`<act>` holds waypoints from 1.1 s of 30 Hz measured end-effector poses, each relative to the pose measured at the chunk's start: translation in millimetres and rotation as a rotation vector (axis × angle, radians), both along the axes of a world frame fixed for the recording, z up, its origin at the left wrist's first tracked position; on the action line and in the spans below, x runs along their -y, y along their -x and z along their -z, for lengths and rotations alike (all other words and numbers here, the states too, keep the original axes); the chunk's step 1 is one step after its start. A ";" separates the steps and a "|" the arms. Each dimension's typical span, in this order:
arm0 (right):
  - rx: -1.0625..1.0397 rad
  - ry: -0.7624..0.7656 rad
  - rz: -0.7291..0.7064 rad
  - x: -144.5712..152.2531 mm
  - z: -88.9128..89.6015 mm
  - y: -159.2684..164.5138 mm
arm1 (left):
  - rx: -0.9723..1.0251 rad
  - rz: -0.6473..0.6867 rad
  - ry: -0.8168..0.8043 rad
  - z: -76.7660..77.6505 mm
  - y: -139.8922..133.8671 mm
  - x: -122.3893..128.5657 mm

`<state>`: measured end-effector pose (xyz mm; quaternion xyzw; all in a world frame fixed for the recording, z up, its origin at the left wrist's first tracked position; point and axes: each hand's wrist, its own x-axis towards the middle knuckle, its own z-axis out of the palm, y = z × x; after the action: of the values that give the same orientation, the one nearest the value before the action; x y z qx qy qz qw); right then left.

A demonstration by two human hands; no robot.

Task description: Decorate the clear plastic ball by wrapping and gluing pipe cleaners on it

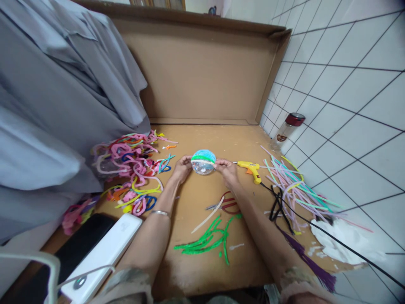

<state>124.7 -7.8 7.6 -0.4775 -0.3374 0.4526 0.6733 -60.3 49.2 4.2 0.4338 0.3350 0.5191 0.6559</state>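
Between my two hands is a small clear ball [202, 169], its upper part covered in bands of blue, green and white pipe cleaner. My left hand [183, 168] grips its left side with the fingertips. At its right edge, my right hand [227, 169] pinches near the end of the white band. Just right of that hand lies a yellow glue gun [249, 166]. Red-handled scissors [230, 204] rest on the table below, partly behind my right forearm. A loose white pipe cleaner [207, 216] and several green pipe cleaners [205, 240] lie nearer me.
A tangled heap of coloured pipe cleaners [129, 158] sits at the left by a grey cloth [69, 93]. Straight pastel pipe cleaners [291, 185], a black cord [335, 236] and a lidded jar [286, 130] are right. A white power bank [104, 255] lies front left. Cardboard [202, 71] stands behind.
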 end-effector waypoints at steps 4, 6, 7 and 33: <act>0.005 0.009 0.004 0.7 -1.5 0.1 | 0.001 0.000 -0.009 0.9 -0.6 -0.6; 0.001 0.000 0.010 1.4 -2.7 0.4 | 0.000 -0.004 -0.009 1.3 -1.2 -0.9; 0.000 -0.005 0.011 1.8 -3.2 0.6 | 0.000 -0.008 -0.006 1.6 -1.6 -1.0; 0.195 -0.137 0.080 7.9 -5.8 0.2 | 0.008 -0.078 -0.009 3.7 -8.5 -2.1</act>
<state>124.5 -15.7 13.4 -0.4851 -0.4119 0.3526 0.6860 -51.8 51.3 0.5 0.4212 0.3469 0.5473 0.6346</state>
